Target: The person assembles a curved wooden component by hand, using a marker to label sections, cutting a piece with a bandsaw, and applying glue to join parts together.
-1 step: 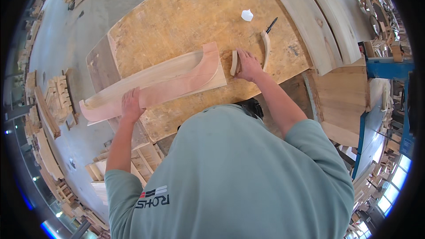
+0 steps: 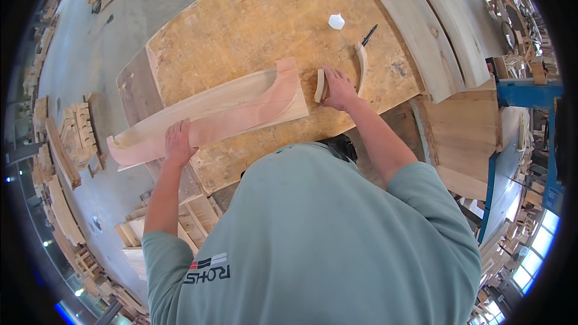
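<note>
A long pinkish flat wooden template (image 2: 241, 115) with curled ends lies on a pale board (image 2: 211, 96), slanting across the left and middle of the workbench. My left hand (image 2: 179, 142) rests flat on the template toward its left end, fingers pointing away from me. Beyond the template's right end, my right hand (image 2: 338, 90) is closed at a short curved wooden piece (image 2: 320, 85); part of its grip is hidden. Just right of that hand, a longer curved wooden strip (image 2: 362, 66) lies on the bench, a black pen (image 2: 369, 35) by its far end.
The worn plywood bench (image 2: 241, 30) carries a small white object (image 2: 336, 21) at the far right. Long planks (image 2: 415, 30) line its right side. A blue metal frame (image 2: 524, 93) stands farther right. Wood pieces (image 2: 78, 132) are stacked on the floor at left.
</note>
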A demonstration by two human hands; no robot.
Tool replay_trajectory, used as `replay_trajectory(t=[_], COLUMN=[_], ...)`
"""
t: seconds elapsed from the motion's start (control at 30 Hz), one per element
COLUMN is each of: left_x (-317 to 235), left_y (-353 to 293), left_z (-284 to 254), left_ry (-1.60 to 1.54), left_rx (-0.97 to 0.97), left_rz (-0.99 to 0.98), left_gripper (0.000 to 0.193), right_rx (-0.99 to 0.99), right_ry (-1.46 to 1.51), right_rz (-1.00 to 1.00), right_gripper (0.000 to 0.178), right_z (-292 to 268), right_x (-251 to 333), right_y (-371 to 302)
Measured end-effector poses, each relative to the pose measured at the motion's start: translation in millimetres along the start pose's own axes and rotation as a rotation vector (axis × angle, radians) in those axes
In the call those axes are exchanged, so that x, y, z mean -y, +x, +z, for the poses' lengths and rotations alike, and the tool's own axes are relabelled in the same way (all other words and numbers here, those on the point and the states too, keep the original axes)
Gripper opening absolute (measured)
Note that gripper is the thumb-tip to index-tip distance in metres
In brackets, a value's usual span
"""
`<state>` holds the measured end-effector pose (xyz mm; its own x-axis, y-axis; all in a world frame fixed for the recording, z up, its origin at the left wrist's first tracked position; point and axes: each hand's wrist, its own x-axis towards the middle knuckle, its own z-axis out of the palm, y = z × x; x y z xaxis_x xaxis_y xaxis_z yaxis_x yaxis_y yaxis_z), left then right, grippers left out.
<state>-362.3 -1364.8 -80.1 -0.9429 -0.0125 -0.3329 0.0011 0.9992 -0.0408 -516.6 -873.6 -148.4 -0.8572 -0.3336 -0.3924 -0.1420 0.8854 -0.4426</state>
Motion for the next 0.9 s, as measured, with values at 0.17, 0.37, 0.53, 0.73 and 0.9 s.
replay_trajectory(t=[0.17,0.37,0.53,0.73,0.9], left_x=[2,19,23,17,10], left_y=[7,33,42,-6,-52], left_z=[-4,-7,-28,-102,-167], left_ry=[-0.013,-0.061,-0.011,-0.001,-0.151], left_rx=[0.003,-0.028,0.051,0.134,0.369], left_rz=[0.024,0.007,-0.042,0.052,0.205], left_gripper=[0.094,0.094,0.092,0.092,0.081], right_rx=[-0.03,-0.044,-0.1,-0.506,-0.604], right_ry=[-0.033,-0.098,-0.053,0.001,0.037], right_rz=[0.082,0.105,-0.065,-0.375,-0.797], right_gripper=[0.131,0.131,0.128,0.107,0.068], right_z=[3,-11,-19,-49,-88], right_x=[-3,28,67,111,114], right_y=[5,-4,-17,-23,-36])
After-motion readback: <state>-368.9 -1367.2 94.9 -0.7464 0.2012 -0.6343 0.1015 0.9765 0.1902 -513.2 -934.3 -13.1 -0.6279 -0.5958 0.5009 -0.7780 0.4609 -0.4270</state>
